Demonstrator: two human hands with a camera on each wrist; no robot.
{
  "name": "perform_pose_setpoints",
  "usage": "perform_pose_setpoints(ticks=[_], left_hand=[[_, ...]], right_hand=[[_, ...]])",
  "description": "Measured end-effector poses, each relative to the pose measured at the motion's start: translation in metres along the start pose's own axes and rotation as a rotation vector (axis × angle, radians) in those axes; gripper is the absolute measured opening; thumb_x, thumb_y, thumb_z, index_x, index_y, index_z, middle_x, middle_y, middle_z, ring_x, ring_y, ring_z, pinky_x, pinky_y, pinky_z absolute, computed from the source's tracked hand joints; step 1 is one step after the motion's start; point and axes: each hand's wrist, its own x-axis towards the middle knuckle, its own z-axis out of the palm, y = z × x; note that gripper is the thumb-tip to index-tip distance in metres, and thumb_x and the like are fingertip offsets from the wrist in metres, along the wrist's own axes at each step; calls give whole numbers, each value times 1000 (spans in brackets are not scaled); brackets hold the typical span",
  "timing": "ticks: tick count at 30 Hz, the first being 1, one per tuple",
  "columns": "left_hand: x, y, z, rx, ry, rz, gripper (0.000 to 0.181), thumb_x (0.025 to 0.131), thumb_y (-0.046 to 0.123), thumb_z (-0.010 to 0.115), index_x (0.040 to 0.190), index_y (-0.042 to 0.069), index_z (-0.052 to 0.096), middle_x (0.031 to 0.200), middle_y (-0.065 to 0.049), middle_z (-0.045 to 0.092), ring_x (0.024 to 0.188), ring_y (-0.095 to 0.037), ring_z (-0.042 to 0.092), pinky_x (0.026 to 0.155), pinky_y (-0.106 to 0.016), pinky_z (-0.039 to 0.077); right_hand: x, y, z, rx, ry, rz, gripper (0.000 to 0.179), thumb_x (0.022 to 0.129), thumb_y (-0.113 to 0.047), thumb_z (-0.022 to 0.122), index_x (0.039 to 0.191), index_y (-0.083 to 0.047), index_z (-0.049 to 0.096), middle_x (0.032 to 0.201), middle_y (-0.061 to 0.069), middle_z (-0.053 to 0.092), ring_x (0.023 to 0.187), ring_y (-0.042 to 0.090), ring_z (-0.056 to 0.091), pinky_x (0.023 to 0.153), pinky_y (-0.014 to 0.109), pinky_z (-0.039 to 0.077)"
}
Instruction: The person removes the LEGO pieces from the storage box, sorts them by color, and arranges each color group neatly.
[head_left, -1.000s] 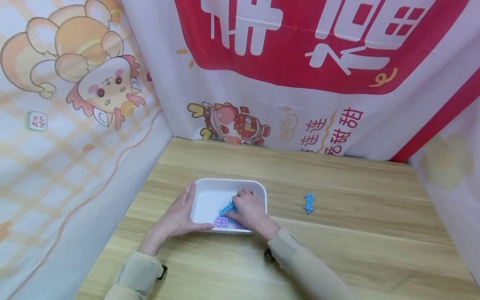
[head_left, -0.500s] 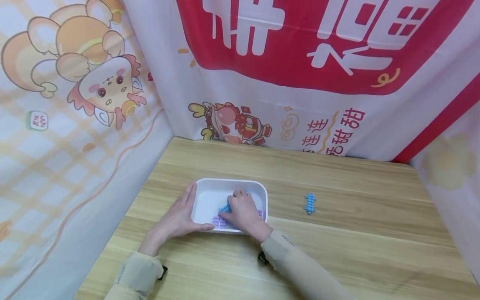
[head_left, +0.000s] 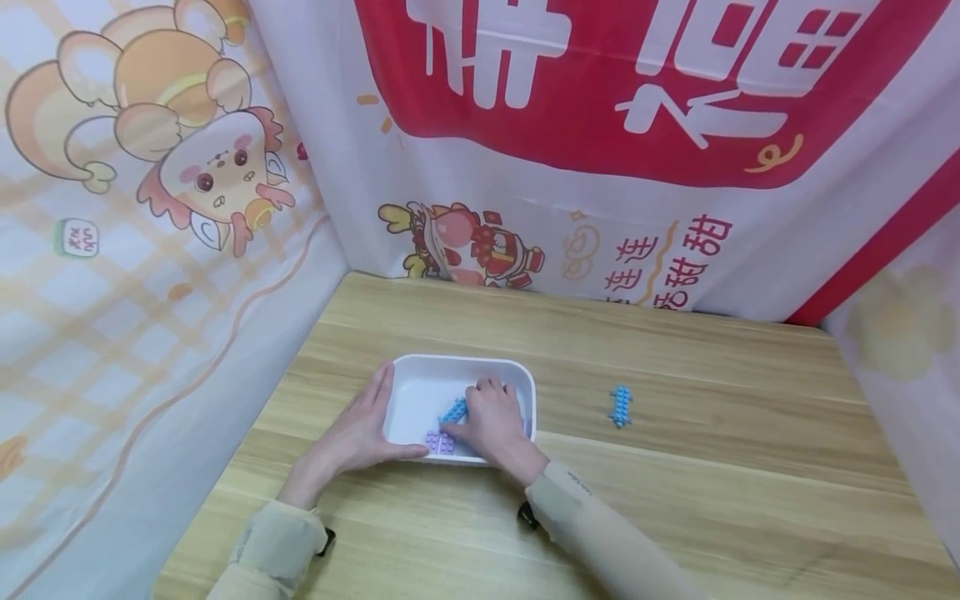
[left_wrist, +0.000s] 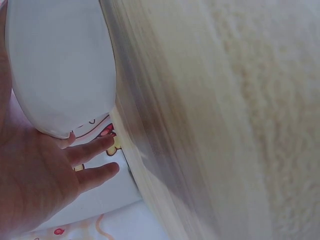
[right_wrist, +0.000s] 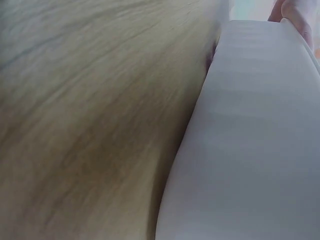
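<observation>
A white plastic box (head_left: pixel 423 392) stands on the table, open side up. My left hand (head_left: pixel 360 425) holds its left end, thumb along the near rim; in the left wrist view several fingers (left_wrist: pixel 95 175) stretch out past the box's corner. Inside the box, my right hand (head_left: pixel 495 421) has curled fingers and holds a blue studded toy-brick piece (head_left: pixel 455 411), partly hidden under the hand. Purple toy bricks (head_left: pixel 441 442) lie by the near wall in front of the thumb, and a bit more purple shows at the right wall. The right wrist view shows mainly the box's outer wall (right_wrist: pixel 250 135).
Another blue studded piece (head_left: pixel 620 406) lies on the wooden table (head_left: pixel 720 475) to the right of the box. Printed cloth (head_left: pixel 330 150) hangs behind the table and along its left and right sides.
My right hand moved left inside the box, then slightly back right, and more of the blue piece shows than half a second ago. My left hand stays on the box.
</observation>
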Motion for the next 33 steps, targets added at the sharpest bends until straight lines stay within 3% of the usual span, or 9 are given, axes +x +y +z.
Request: perform_pose_setpoints(ticks=[5, 9, 15, 22, 33], left_hand=[[-1, 1, 0, -6, -2, 0, 156, 76, 79, 86, 175, 1, -5, 184, -28, -1, 166, -56, 21, 133, -73, 27], [0, 2, -1, -11, -6, -9, 156, 75, 79, 86, 176, 2, -6, 184, -27, -2, 166, -56, 21, 133, -73, 28], [-1, 2, -2, -26, -6, -15, 157, 75, 78, 88, 176, 3, -5, 185, -26, -2, 166, -55, 21, 134, -71, 28], [0, 0, -1, -36, -10, -14, 157, 75, 80, 87, 176, 3, -6, 185, -25, -3, 166, -56, 22, 133, -71, 29], [-1, 3, -4, -46, -17, -23, 158, 74, 80, 87, 176, 3, -6, 185, -25, -4, 167, -56, 20, 133, -72, 28]], right_hand=[[0, 1, 0, 32, -5, -20, 56, 86, -61, 89, 97, -7, 77, 96, 6, 71, 98, 25, 62, 100, 48, 55], [-1, 2, 0, 45, -3, -44, 55, 87, -57, 90, 109, -8, 79, 96, 5, 71, 98, 23, 61, 100, 47, 54], [-3, 4, -4, 62, 12, -73, 59, 87, -55, 91, 119, -7, 79, 109, 9, 78, 102, 26, 67, 98, 47, 57], [-6, 11, -14, 169, 39, -126, 64, 87, -43, 94, 133, -3, 73, 131, 15, 79, 120, 34, 75, 115, 53, 58], [-29, 29, -38, 273, 165, -178, 67, 86, -37, 95, 138, -1, 72, 139, 20, 76, 131, 39, 71, 122, 63, 49]])
